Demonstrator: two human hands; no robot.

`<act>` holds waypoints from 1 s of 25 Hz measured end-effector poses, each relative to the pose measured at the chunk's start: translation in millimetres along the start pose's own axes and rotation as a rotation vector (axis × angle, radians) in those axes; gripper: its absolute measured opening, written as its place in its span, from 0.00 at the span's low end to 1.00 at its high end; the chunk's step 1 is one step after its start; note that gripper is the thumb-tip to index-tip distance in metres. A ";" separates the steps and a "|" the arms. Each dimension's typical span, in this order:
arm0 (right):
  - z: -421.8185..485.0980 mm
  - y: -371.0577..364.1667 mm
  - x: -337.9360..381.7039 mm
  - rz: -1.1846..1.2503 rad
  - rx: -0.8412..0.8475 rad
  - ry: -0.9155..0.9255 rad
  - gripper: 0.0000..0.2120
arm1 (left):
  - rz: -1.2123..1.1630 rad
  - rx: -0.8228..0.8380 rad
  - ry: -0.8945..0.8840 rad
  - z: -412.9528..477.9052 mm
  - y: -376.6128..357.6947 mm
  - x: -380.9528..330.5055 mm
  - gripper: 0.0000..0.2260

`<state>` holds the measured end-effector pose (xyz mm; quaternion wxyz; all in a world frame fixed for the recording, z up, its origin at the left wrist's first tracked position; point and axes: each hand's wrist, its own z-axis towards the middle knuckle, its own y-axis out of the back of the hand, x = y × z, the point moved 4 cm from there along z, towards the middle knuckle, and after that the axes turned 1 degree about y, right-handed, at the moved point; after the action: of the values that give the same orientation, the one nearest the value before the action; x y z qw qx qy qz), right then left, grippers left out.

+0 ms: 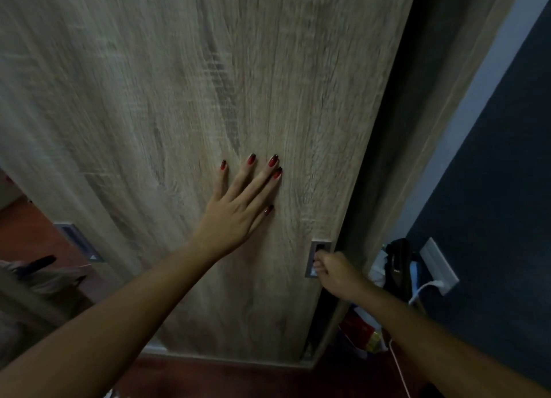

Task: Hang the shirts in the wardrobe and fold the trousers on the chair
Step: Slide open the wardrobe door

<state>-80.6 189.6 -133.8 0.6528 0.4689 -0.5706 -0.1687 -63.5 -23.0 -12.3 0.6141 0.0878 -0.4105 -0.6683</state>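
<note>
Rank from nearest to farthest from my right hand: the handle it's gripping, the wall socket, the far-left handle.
1. Gripped handle, in the right hand, door's right edge.
2. Wall socket, on the right wall.
3. Far-left handle, across the door.

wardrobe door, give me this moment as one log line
left grip: flat on door | right grip: fingers hooked in handle | door: dark gap at right edge

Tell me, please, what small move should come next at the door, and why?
Probably slide the door left. The right hand hooks its recessed handle, the left hand lies flat on it, and only a narrow dark gap shows at its right edge, too slim to reach inside.
</note>
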 end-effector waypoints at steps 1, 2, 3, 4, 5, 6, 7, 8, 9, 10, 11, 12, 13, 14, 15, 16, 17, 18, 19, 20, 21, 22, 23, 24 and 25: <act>4.1 -7.1 8.5 0.016 0.002 0.018 0.07 | -0.003 -0.002 0.032 -7.2 -3.9 7.4 0.28; 8.7 -14.9 18.2 0.033 0.005 0.034 0.08 | -0.001 -0.008 0.057 -14.1 -7.2 16.6 0.28; 13.0 -23.2 28.9 0.041 0.014 0.044 0.08 | 0.005 -0.003 0.088 -20.9 -9.4 27.0 0.28; 17.6 -33.4 39.2 0.051 0.034 0.047 0.08 | 0.010 -0.004 0.118 -28.6 -11.9 39.2 0.29; 22.4 -41.5 51.6 0.065 0.053 0.057 0.09 | 0.025 -0.008 0.141 -36.5 -13.8 51.9 0.29; 27.6 -50.0 63.1 0.093 0.073 0.070 0.10 | 0.033 -0.012 0.164 -45.0 -15.5 65.1 0.30; 31.3 -57.0 77.2 0.115 0.105 0.100 0.11 | 0.036 -0.013 0.188 -54.2 -16.2 79.3 0.30; 34.1 -64.2 91.2 0.123 0.142 0.152 0.14 | 0.039 -0.012 0.206 -63.3 -16.3 94.3 0.31; 35.2 -70.9 103.1 0.103 0.190 0.212 0.17 | 0.042 -0.007 0.223 -70.9 -17.0 108.1 0.31; 38.4 -79.4 112.1 0.053 0.242 0.272 0.21 | 0.041 0.002 0.246 -79.1 -17.6 123.4 0.32; 40.7 -87.4 120.6 -0.042 0.300 0.329 0.24 | 0.043 0.014 0.276 -88.1 -17.6 139.0 0.32; 44.2 -95.0 127.7 -0.176 0.330 0.400 0.26 | 0.045 0.028 0.304 -97.5 -17.2 154.4 0.32; 47.8 -98.8 136.6 -0.312 0.289 0.495 0.27 | 0.046 0.044 0.324 -106.4 -17.0 168.5 0.31; 51.6 -101.7 141.5 -0.432 0.196 0.617 0.29 | 0.040 0.060 0.345 -113.3 -17.3 180.0 0.31; 55.8 -103.5 152.8 -0.523 0.116 0.719 0.31 | 0.033 0.082 0.374 -122.2 -17.0 194.8 0.30; 62.6 -106.0 161.8 -0.611 0.057 0.789 0.32 | 0.019 0.109 0.408 -130.0 -15.1 208.2 0.30; 66.9 -103.5 169.7 -0.682 -0.012 0.834 0.31 | 0.006 0.136 0.441 -135.4 -13.3 217.3 0.29; 72.2 -100.9 179.9 -0.724 -0.060 0.868 0.31 | 0.008 0.162 0.479 -142.3 -11.3 226.8 0.29; 78.0 -99.4 191.7 -0.745 -0.092 0.899 0.31 | 0.017 0.189 0.516 -149.8 -9.1 236.5 0.29; 84.1 -99.4 201.0 -0.770 -0.115 0.929 0.31 | 0.021 0.219 0.552 -155.9 -7.6 244.6 0.29; 90.1 -102.4 208.6 -0.797 -0.122 0.953 0.31 | 0.019 0.250 0.586 -161.9 -6.7 252.5 0.29; 96.7 -107.2 216.3 -0.824 -0.106 0.962 0.32 | 0.012 0.276 0.620 -167.8 -6.0 260.8 0.29; 102.3 -112.5 223.4 -0.842 -0.077 0.954 0.33 | -0.001 0.297 0.649 -172.5 -5.5 267.8 0.29; 107.7 -118.2 229.8 -0.848 -0.048 0.938 0.35 | -0.016 0.314 0.673 -176.2 -5.4 273.9 0.29; 112.6 -124.4 237.8 -0.851 -0.018 0.924 0.37 | -0.027 0.325 0.693 -180.1 -5.2 280.1 0.29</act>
<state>-73.7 -99.9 -104.6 0.7115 0.6741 0.0086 -0.1985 -20.0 -353.0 -24.0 0.6855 0.4102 -0.2781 -0.5334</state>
